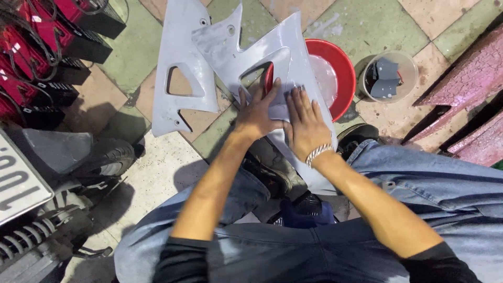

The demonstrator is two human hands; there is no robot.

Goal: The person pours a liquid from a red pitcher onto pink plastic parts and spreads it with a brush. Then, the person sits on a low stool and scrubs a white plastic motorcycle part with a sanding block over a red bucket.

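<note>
A pale grey motorcycle fairing panel (pixel 301 57) leans between my knees, over a red basin. My left hand (pixel 258 112) lies on its surface with fingers spread, gripping the edge by a triangular cutout. My right hand (pixel 305 124), with a silver bracelet on the wrist, presses flat on the panel just beside it; whether something lies under the palm is hidden. A second grey fairing panel (pixel 181 63) lies on the tiled floor to the left, partly under the first.
The red basin (pixel 340 68) holds milky water. A clear tub (pixel 390 77) with grey parts stands to its right. Red-black battery boxes (pixel 47 47) with cables sit at upper left. A motorcycle's rear wheel (pixel 107 160) and spring are at left. Reddish painted planks (pixel 471 84) lie at right.
</note>
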